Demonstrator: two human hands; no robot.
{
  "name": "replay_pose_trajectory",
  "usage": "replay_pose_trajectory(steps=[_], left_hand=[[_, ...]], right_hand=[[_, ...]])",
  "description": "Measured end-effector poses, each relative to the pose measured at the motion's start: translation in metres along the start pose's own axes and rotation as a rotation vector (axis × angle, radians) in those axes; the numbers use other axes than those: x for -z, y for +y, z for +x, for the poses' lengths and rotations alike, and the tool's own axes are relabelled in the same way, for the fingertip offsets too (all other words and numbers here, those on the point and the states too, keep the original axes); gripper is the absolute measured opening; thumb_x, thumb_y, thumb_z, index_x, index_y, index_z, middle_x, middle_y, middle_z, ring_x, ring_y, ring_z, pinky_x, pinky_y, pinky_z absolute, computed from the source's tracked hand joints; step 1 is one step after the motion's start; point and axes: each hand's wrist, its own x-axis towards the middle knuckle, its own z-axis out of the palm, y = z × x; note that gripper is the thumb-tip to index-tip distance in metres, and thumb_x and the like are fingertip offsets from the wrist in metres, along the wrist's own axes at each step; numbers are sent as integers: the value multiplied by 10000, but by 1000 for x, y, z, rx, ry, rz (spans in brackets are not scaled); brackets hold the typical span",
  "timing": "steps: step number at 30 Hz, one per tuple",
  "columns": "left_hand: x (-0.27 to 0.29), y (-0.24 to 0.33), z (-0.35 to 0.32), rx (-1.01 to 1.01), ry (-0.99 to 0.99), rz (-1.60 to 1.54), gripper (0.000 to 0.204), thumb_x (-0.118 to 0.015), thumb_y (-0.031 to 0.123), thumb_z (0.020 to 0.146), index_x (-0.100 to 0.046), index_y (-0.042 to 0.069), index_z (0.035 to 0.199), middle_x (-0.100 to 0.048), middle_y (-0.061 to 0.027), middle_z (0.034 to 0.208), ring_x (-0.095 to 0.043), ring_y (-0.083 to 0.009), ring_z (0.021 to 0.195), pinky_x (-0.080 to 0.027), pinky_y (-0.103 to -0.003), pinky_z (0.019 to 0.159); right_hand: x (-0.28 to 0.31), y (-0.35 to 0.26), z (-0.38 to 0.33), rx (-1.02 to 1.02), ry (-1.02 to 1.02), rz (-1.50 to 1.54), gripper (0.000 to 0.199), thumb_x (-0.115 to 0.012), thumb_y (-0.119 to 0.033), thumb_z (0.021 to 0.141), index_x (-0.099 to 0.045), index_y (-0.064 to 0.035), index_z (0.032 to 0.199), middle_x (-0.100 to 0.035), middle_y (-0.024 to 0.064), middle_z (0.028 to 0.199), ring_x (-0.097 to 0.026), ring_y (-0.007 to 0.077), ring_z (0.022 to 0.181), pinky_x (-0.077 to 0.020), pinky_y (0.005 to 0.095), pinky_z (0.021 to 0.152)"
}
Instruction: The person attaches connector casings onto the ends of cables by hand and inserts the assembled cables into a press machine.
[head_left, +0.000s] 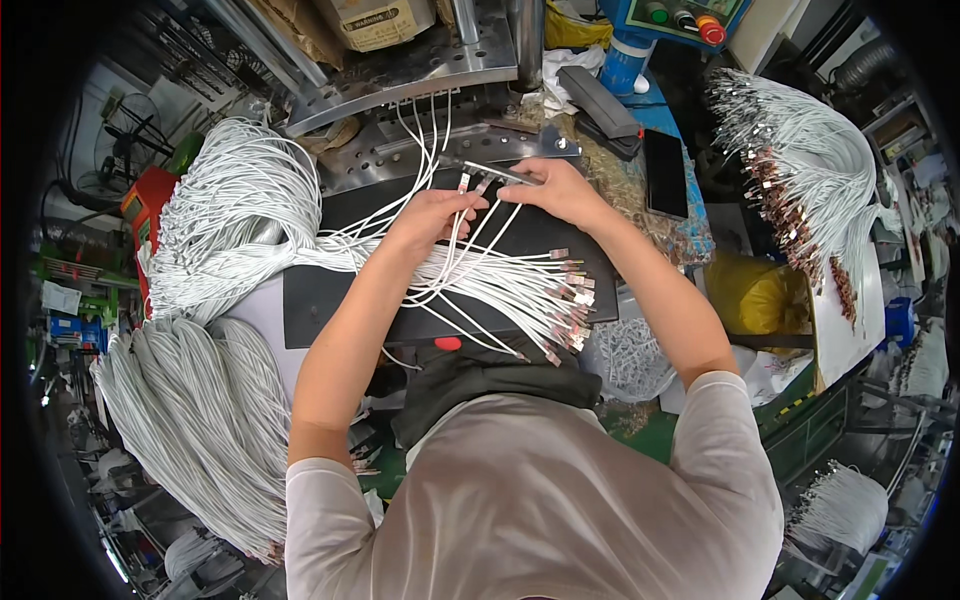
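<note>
My left hand point(438, 214) is closed, its fingers pinching a white cable point(459, 228) just below its small end connector point(464, 183). My right hand point(558, 188) is closed on the right end of a narrow metal bar point(488, 172). Under the bar, more cable ends stand side by side, partly covered by my fingers. A bundle of loose white cables point(500, 289) lies across the black board point(335, 315) below my hands, with metal-tipped connectors point(575, 295) fanned out at its right end.
A perforated metal press frame point(400, 88) stands just beyond my hands, with several cables hanging from it. Large cable bundles point(230, 190) pile up on the left, and another point(800, 160) hangs at right. A black phone point(665, 172) lies right of my right hand, near red and green buttons point(710, 30).
</note>
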Motion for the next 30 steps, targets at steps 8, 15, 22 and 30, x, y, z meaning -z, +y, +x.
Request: replay_pose_trajectory(steps=[8, 15, 22, 30], left_hand=[[5, 2, -3, -3, -8, 59, 443, -574, 404, 1084, -716, 7, 1221, -733, -93, 1027, -699, -176, 866, -579, -314, 842], [20, 10, -8, 77, -10, 356, 363, -694, 357, 1000, -798, 20, 917, -664, -23, 647, -614, -114, 537, -482, -251, 527], [11, 6, -5, 35, -10, 359, 311, -703, 297, 971, -794, 19, 865, -636, -24, 581, -553, -87, 480, -402, -243, 469], [16, 5, -4, 67, -24, 355, 304, -718, 284, 954, -788, 8, 846, -622, -37, 570, -527, -96, 467, -395, -251, 463]], right_hand=[[-4, 13, 7, 107, 4, 10, 538, -872, -419, 818, -764, 10, 1123, -766, 93, 861, -708, 162, 768, -530, 301, 726], [3, -9, 1, -31, -113, 61, 441, -857, -256, 878, -723, 46, 1170, -770, 89, 1005, -692, 128, 877, -534, 275, 793], [1, -13, -8, 95, -156, -236, 413, -871, -248, 854, -743, -2, 1160, -778, 73, 962, -690, 106, 855, -528, 277, 789], [0, -8, -1, 14, -154, -33, 480, -881, -355, 821, -762, -36, 1159, -799, 95, 966, -726, 144, 830, -546, 298, 777]])
